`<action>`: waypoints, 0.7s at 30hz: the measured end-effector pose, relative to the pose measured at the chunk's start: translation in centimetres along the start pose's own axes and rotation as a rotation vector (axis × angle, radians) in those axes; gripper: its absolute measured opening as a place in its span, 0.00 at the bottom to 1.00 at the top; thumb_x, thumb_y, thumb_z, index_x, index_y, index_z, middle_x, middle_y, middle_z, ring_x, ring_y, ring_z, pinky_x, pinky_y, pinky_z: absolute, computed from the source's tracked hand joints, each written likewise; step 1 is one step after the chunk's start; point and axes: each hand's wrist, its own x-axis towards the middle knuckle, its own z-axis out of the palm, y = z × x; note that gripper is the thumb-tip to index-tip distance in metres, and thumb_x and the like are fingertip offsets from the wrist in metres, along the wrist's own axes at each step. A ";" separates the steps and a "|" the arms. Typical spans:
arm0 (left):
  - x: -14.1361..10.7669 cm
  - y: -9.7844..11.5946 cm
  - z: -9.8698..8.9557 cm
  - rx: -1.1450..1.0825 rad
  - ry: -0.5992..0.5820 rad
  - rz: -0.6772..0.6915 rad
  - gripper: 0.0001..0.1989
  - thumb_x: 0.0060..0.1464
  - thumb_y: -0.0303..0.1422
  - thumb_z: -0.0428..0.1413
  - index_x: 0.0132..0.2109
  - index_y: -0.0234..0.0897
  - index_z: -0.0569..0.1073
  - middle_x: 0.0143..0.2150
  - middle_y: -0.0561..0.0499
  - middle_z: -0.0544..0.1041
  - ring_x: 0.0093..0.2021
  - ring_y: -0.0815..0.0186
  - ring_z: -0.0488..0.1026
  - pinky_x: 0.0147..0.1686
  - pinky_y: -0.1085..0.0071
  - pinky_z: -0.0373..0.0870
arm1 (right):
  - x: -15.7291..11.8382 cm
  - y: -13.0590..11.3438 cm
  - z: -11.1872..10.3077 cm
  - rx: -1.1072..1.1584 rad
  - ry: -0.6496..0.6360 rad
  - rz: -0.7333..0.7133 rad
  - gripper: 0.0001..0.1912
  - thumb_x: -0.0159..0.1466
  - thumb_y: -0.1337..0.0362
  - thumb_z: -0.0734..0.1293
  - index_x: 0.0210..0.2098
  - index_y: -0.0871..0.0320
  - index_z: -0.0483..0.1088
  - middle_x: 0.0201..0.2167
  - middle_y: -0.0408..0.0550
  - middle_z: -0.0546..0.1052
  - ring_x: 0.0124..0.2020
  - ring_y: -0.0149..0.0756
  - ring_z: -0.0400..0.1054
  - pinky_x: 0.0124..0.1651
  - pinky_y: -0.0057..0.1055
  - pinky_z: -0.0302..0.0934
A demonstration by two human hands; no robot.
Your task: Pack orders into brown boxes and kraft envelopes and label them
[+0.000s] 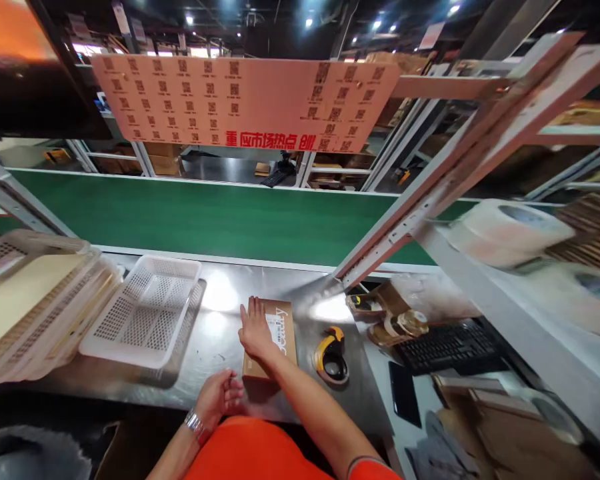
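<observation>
A brown cardboard box [289,337] with white lettering and a white label lies on the metal table. My right hand [257,331] rests flat on its top, fingers stretched out and partly over the label. Close to the box's near left corner is my left hand [220,396], palm turned toward it, fingers loosely bent with nothing visible in them. A metal watch circles that wrist. To the right of the box stands a yellow and black tape dispenser [331,357], apart from both hands.
A white perforated basket [165,357] stands left, beside stacked baskets [80,313]. Beyond the table runs a green conveyor belt [220,217]. At right are a phone [404,393], a keyboard [445,348], a bottle [405,325] and a shelf with tape rolls [510,230].
</observation>
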 end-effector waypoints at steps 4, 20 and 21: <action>-0.7 -0.8 0.7 -0.023 0.088 0.061 0.09 0.73 0.33 0.56 0.41 0.36 0.76 0.31 0.46 0.82 0.25 0.65 0.80 0.26 0.73 0.71 | 1.1 -0.3 -0.7 0.099 -0.093 -0.171 0.32 0.72 0.73 0.60 0.74 0.62 0.71 0.81 0.65 0.63 0.85 0.59 0.48 0.86 0.63 0.41; -0.6 -5.0 1.6 -0.164 0.380 0.287 0.12 0.58 0.39 0.70 0.40 0.36 0.80 0.21 0.57 0.73 0.18 0.71 0.65 0.22 0.76 0.64 | -13.7 4.7 -4.8 0.971 -0.969 -0.258 0.30 0.67 0.52 0.72 0.68 0.42 0.78 0.64 0.45 0.85 0.62 0.47 0.81 0.63 0.39 0.73; -0.9 -5.1 1.7 -0.205 0.399 0.283 0.12 0.56 0.38 0.71 0.40 0.36 0.80 0.22 0.56 0.74 0.19 0.71 0.67 0.23 0.76 0.66 | -13.1 5.2 -4.7 0.923 -0.875 -0.243 0.33 0.64 0.50 0.76 0.68 0.42 0.78 0.64 0.46 0.85 0.62 0.48 0.81 0.62 0.38 0.74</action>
